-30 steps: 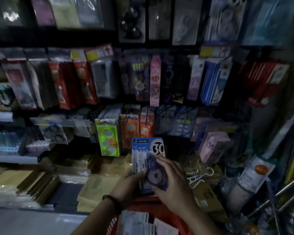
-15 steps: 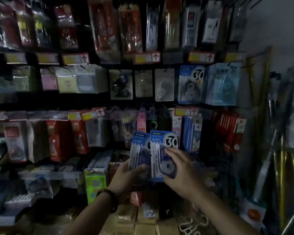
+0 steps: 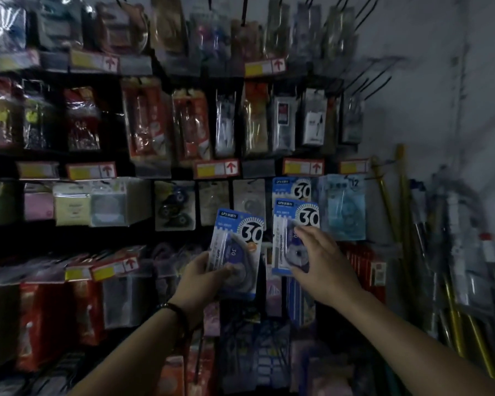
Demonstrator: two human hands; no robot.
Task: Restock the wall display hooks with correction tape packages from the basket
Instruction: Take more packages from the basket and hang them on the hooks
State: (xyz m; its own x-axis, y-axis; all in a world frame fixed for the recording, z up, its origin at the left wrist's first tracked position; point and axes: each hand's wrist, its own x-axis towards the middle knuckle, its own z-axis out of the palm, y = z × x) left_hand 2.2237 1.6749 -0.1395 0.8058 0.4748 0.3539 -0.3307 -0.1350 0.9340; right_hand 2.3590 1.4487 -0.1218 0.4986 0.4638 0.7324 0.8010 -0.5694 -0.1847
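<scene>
A dark wall display [image 3: 55, 237] crowded with hanging stationery packs is seen above and to either side of the fingers. Well to the right of the right fingers, a bundle of yellow and metal poles [image 3: 455, 281] is propped against the grey wall [image 3: 440, 67]. Two blue correction tape packages (each marked with a large "30") are held up in front of the display, close together but apart. The left package [image 3: 236, 247] is gripped near its lower half by the left hand [image 3: 200, 281], the thumb across its front, and is tilted slightly. The right package [image 3: 293, 232] is held upright by the right hand [image 3: 323, 267], whose fingers [image 3: 305, 234] are curled over its clear blister. Directly above those fingers, a matching hung package [image 3: 292, 188] is partly covered by the held one; just to their right a pale blue pack [image 3: 345, 208] is hung. A dark bracelet [image 3: 177, 311] is worn on the left wrist. Yellow price tags [image 3: 216, 168] with red arrows are fixed to the rail above both hands.
</scene>
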